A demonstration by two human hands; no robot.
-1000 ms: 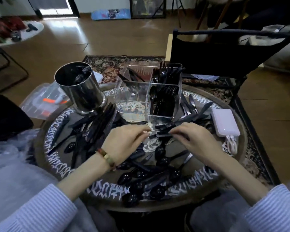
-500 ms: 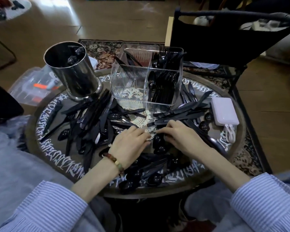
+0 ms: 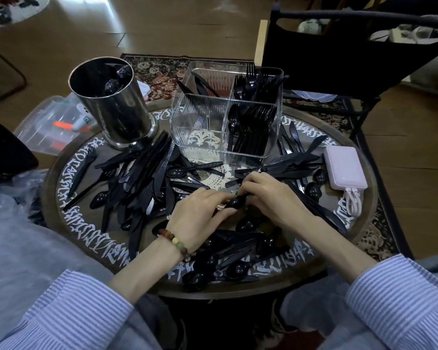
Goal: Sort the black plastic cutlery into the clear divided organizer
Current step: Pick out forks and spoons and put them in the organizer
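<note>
Black plastic cutlery (image 3: 142,178) lies scattered over the round table (image 3: 364,223): knives and forks at the left, spoons near the front. The clear divided organizer (image 3: 200,122) stands at the back; its right compartments hold forks and spoons, its front left one is bare. My left hand (image 3: 200,215) and my right hand (image 3: 271,198) meet at the table's middle. Between them is a black spoon (image 3: 234,202), with fingers of both hands curled around it.
A steel cylinder (image 3: 111,104) with some cutlery inside stands at the back left. A pink power bank (image 3: 344,168) with a white cable lies at the right. A black chair (image 3: 339,54) stands behind the table, a clear plastic box (image 3: 48,122) on the floor to the left.
Both hands have drawn closer together at the table's middle and now hold a spoon between them. The view has tilted down, nearer the table.
</note>
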